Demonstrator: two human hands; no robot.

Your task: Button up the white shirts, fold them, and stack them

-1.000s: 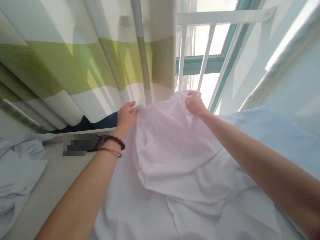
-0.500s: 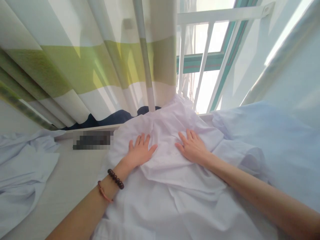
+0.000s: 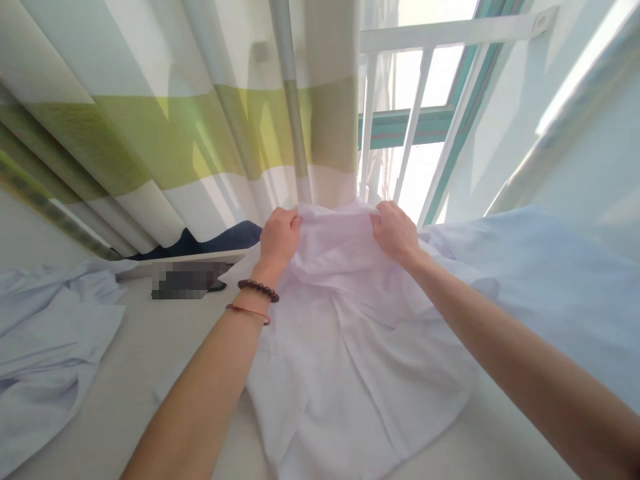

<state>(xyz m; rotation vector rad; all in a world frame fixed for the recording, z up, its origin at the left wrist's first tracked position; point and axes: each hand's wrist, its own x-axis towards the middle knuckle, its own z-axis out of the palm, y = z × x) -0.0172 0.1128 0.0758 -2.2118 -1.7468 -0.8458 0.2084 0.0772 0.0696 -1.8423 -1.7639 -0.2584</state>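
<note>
A thin white shirt [image 3: 345, 300] lies spread in front of me, its upper edge lifted and its lower part draped toward me in soft folds. My left hand [image 3: 280, 237], with a dark bead bracelet and a copper-coloured bangle on the wrist, is closed on the upper left of that edge. At the upper right of the same edge, my right hand [image 3: 397, 230] is closed on the cloth. Between the two hands the fabric is stretched fairly straight. The fingertips are partly hidden by the hands.
Another white cloth [image 3: 55, 347] lies crumpled at the left. Pale blue-white fabric [image 3: 545, 267] is spread at the right. A dark, blurred-out object [image 3: 185, 280] rests on the pale surface [image 3: 135, 353]. Behind are a green-banded curtain [image 3: 165, 140] and a white railing [image 3: 450, 33] before a window.
Both hands were lying flat with fingers spread on the shirt. Now they have moved away from me, closed on its far edge and raised it; the lower cloth has shifted and straightened.
</note>
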